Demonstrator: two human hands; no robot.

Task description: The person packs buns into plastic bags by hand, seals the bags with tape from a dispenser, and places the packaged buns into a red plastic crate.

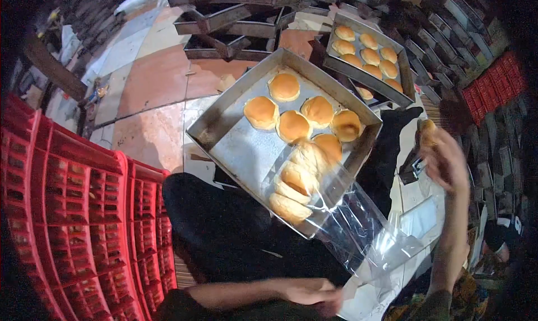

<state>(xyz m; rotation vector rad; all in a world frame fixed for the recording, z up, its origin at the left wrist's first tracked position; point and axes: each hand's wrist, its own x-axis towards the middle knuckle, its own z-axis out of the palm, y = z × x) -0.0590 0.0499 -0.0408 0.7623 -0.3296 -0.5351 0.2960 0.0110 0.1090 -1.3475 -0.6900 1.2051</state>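
A square metal tray (235, 153) rests tilted across my lap, with several round golden buns (284, 88) at its far side. A clear plastic bag (358, 225) lies over the tray's near corner. Packed buns (294, 183) fill its upper end, while its slack end trails to the right. Low in the view, my left hand (314, 292) is closed with curled fingers, below the bag and apart from the tray. My right hand (443, 158) is raised to the right of the tray, blurred by motion. I cannot tell whether the tan shape at its fingertips is a bun.
Red plastic crates (84, 209) stand along my left side. A second tray of buns (367, 63) sits beyond the first. Metal pans (224, 21) are stacked at the back, and another red crate (496, 85) is at far right. Worn tiles (151, 91) cover the floor.
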